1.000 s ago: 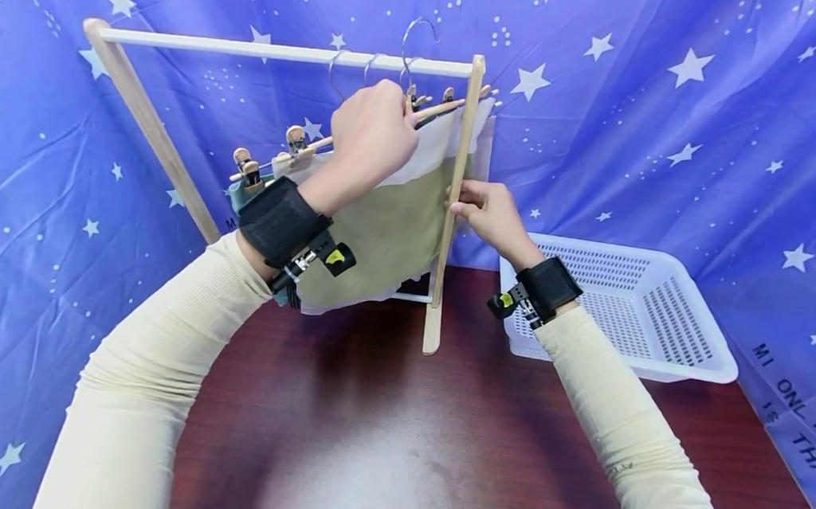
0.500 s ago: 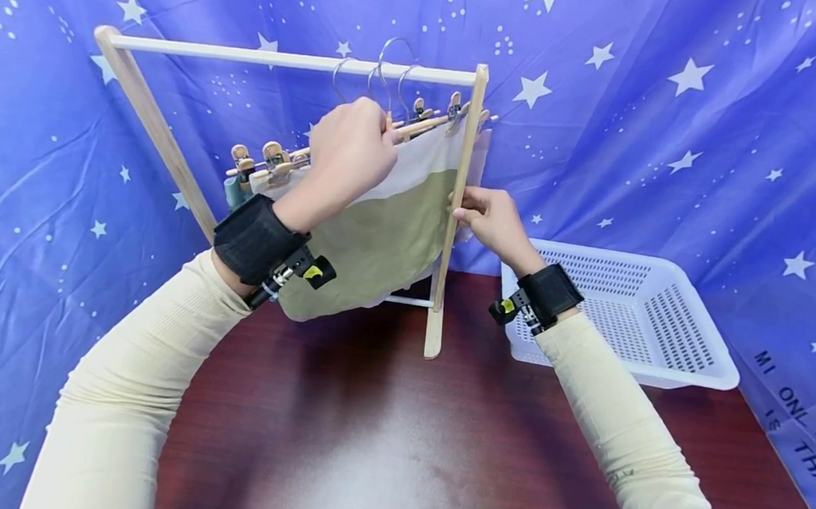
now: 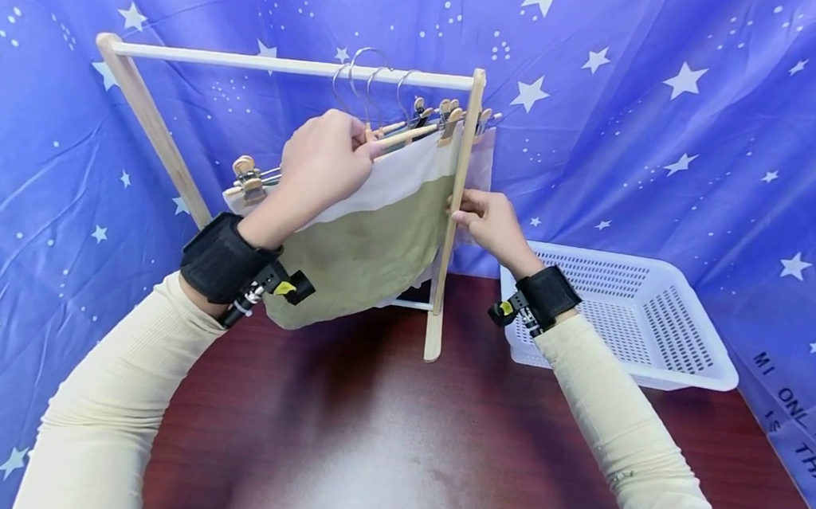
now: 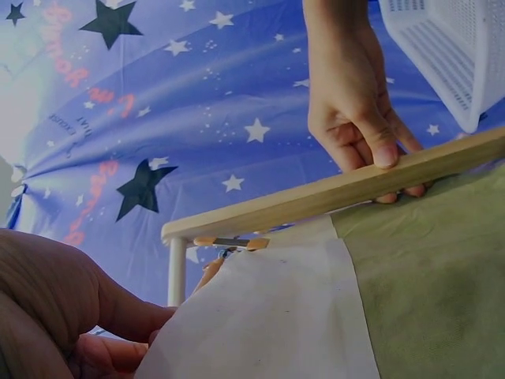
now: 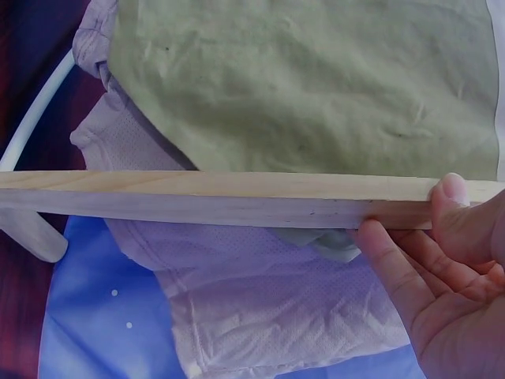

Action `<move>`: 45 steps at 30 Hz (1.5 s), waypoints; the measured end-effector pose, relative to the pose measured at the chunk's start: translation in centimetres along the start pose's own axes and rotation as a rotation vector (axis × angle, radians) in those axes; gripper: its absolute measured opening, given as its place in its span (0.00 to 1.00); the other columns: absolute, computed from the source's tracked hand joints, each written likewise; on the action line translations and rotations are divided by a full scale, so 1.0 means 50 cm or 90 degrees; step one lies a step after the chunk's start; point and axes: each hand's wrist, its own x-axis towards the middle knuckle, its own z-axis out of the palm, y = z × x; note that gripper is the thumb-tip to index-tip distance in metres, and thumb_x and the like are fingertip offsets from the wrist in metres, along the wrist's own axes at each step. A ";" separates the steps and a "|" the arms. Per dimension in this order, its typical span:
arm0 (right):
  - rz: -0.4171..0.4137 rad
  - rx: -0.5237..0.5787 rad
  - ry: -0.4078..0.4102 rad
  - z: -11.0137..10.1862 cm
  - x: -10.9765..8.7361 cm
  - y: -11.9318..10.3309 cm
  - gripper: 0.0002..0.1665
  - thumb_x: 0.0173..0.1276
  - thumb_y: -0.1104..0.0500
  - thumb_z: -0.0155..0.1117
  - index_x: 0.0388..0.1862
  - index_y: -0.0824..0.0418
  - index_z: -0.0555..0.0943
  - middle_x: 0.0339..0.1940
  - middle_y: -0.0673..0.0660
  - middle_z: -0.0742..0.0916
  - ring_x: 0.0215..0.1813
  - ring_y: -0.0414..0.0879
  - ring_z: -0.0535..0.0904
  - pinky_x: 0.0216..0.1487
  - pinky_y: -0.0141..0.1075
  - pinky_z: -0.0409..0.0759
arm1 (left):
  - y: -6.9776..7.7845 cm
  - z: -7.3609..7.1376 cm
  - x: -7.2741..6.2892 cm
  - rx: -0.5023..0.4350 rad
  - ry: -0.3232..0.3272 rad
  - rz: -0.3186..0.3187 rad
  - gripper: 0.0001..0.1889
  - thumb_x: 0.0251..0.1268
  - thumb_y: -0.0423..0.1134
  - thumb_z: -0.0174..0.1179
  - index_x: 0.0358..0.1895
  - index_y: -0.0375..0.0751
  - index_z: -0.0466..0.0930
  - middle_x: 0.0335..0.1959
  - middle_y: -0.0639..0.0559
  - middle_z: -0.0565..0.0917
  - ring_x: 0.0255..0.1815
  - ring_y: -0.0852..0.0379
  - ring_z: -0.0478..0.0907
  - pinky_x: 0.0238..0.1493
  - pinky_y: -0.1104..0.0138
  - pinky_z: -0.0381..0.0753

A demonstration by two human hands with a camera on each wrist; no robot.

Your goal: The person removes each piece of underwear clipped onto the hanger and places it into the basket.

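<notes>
My left hand (image 3: 325, 160) grips the wooden bar of a clip hanger (image 3: 417, 134) just below the rack's top rail. From its clips (image 3: 450, 122) hangs a white and olive-green garment (image 3: 369, 243), tilted with its left end lower. The hanger's metal hook (image 3: 358, 60) is at the top rail; whether it rests there is unclear. With thumb and fingertips, my right hand (image 3: 493, 221) holds the right upright (image 5: 237, 196) of the wooden rack. Behind the front garment hang other hangers and a pale mauve mesh garment (image 5: 276, 292), mostly hidden.
The light wooden rack (image 3: 279, 65) stands on a dark red-brown table (image 3: 365, 435). At the right is a white perforated basket (image 3: 666, 267). A blue star-patterned curtain (image 3: 604, 142) encloses the back and sides.
My left hand has moved left and slightly down, taking the hanger and garment along. The hook has slid leftward and lower, closer to the rail. My right hand stays on the upright.
</notes>
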 end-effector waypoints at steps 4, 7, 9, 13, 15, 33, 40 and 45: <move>0.007 0.005 -0.002 0.002 -0.002 0.004 0.16 0.73 0.70 0.60 0.57 0.72 0.83 0.50 0.70 0.89 0.52 0.58 0.87 0.46 0.25 0.82 | -0.015 -0.006 -0.014 -0.014 -0.001 -0.002 0.14 0.77 0.45 0.55 0.36 0.46 0.89 0.20 0.55 0.76 0.28 0.54 0.71 0.23 0.66 0.59; 0.013 0.015 -0.004 0.004 -0.003 0.008 0.16 0.73 0.70 0.60 0.57 0.71 0.83 0.51 0.71 0.88 0.52 0.59 0.86 0.44 0.25 0.83 | -0.026 -0.011 -0.026 -0.025 -0.002 -0.001 0.14 0.77 0.44 0.55 0.37 0.45 0.89 0.22 0.53 0.78 0.27 0.53 0.71 0.24 0.66 0.60; 0.016 0.012 -0.004 0.005 -0.003 0.011 0.16 0.73 0.70 0.60 0.57 0.71 0.83 0.51 0.70 0.88 0.51 0.58 0.87 0.43 0.23 0.82 | -0.031 -0.015 -0.034 -0.032 0.002 0.003 0.14 0.76 0.44 0.55 0.36 0.44 0.88 0.22 0.53 0.78 0.28 0.53 0.71 0.26 0.65 0.61; 0.019 0.003 -0.003 0.005 -0.004 0.014 0.15 0.73 0.69 0.61 0.57 0.70 0.83 0.51 0.70 0.88 0.49 0.55 0.87 0.41 0.23 0.81 | -0.039 -0.020 -0.051 -0.040 0.007 0.012 0.14 0.76 0.45 0.56 0.36 0.44 0.88 0.22 0.52 0.79 0.27 0.52 0.71 0.28 0.63 0.63; 0.018 0.000 -0.002 0.004 -0.004 0.015 0.15 0.73 0.70 0.60 0.57 0.71 0.83 0.51 0.70 0.89 0.47 0.53 0.87 0.41 0.25 0.82 | -0.041 -0.021 -0.058 -0.044 0.009 0.017 0.14 0.75 0.45 0.57 0.36 0.44 0.88 0.22 0.52 0.79 0.28 0.52 0.71 0.29 0.62 0.63; -0.033 -0.020 -0.001 -0.014 0.003 0.010 0.16 0.70 0.72 0.57 0.52 0.70 0.86 0.47 0.69 0.89 0.33 0.28 0.78 0.39 0.23 0.77 | -0.063 0.040 -0.101 -0.081 -0.077 0.114 0.09 0.74 0.40 0.59 0.38 0.45 0.89 0.17 0.55 0.73 0.21 0.55 0.66 0.24 0.64 0.58; -0.063 0.035 -0.041 -0.021 0.004 0.011 0.16 0.70 0.69 0.61 0.54 0.75 0.83 0.45 0.72 0.88 0.38 0.30 0.80 0.39 0.22 0.76 | -0.078 0.086 -0.107 -0.092 -0.114 0.131 0.07 0.72 0.40 0.62 0.37 0.46 0.88 0.21 0.55 0.78 0.24 0.55 0.70 0.29 0.64 0.64; -0.024 0.054 -0.066 -0.023 0.004 0.005 0.18 0.73 0.70 0.61 0.59 0.76 0.80 0.51 0.74 0.87 0.39 0.28 0.83 0.43 0.25 0.83 | -0.086 0.118 -0.113 -0.108 -0.141 0.159 0.07 0.70 0.40 0.63 0.34 0.46 0.87 0.20 0.57 0.77 0.22 0.59 0.68 0.28 0.65 0.64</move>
